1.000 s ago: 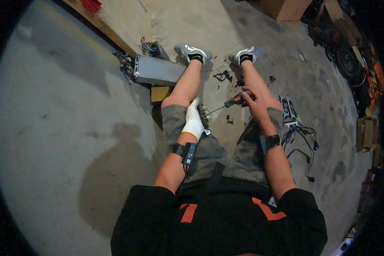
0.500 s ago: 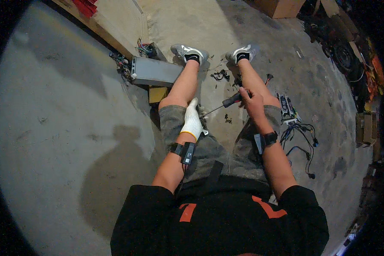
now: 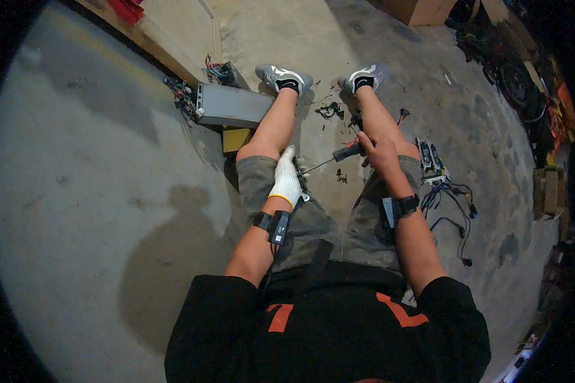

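My right hand (image 3: 380,155), bare, is closed round the dark handle of a screwdriver (image 3: 346,152). The thin metal shaft slants down to the left, and its tip reaches a small part beside my other hand. On my left thigh rests my left hand (image 3: 287,175), in a white knit glove with a yellow cuff. Its fingers curl round a small dark and metallic part (image 3: 303,184), mostly hidden by the glove, so its kind does not show. Black boxes are strapped to both wrists.
Left of my leg sits a grey metal case (image 3: 233,104) by a yellow box (image 3: 236,140) and wires. Black scraps (image 3: 331,111) lie between my feet. To the right are a circuit board (image 3: 431,158) and a cable bundle (image 3: 450,198). Cardboard boxes (image 3: 421,11) stand farther off.
Both hands keep nearly the same place. The screwdriver has shifted very slightly, with its tip still at the part by my gloved hand.
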Tool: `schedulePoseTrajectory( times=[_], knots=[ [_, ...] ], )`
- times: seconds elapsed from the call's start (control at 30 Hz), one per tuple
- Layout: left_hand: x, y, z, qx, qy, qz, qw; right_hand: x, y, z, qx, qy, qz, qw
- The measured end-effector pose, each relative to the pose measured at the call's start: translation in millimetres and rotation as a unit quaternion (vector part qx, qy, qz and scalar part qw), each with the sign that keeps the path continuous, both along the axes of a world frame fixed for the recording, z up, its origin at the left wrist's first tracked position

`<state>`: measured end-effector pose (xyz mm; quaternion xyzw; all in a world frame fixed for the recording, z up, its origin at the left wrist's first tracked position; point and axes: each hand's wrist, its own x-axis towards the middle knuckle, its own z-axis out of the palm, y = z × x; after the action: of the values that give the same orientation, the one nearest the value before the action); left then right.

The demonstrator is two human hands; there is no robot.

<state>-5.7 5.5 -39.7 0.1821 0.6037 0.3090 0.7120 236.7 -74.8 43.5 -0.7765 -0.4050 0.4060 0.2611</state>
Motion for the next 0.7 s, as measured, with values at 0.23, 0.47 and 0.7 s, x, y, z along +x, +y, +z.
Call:
schedulePoseTrajectory(
  times=[0.23,0.47,0.7],
  knots=[
    [9,-4,3,0.018,-0.03,0.003,0.999,6,-6,-57,0.288,0.235,-0.086,0.924],
    [7,-3,0,-0.002,-0.021,0.004,1.0,11,-8,-46,0.271,0.252,-0.054,0.927],
    [2,-3,14,-0.027,-0.014,0.028,0.999,8,-7,-24,0.048,0.055,-0.011,0.997]
  ],
)
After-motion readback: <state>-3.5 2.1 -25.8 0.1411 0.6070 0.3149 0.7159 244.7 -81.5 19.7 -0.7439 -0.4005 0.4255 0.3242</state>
